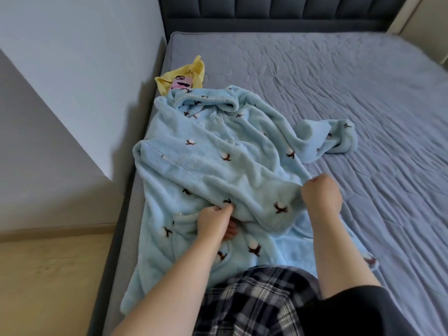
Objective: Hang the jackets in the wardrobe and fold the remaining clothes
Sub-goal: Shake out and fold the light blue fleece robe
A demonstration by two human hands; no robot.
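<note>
A light blue fleece robe (218,161) with small brown and white flower marks lies spread along the left side of the bed, hood toward the headboard and one sleeve (327,139) trailing to the right. My left hand (215,223) pinches a fold of the fleece near the robe's lower middle. My right hand (321,192) grips the same folded edge further right, fingers curled under the cloth. A yellow garment (194,71) lies bunched behind the hood.
A pink phone (181,82) lies on the yellow garment. The grey quilted bed cover (339,81) stretches right and back to a dark padded headboard (266,10). A wall and wooden floor (48,275) border the bed's left edge. My knee in checked trousers (254,299) is at the bottom.
</note>
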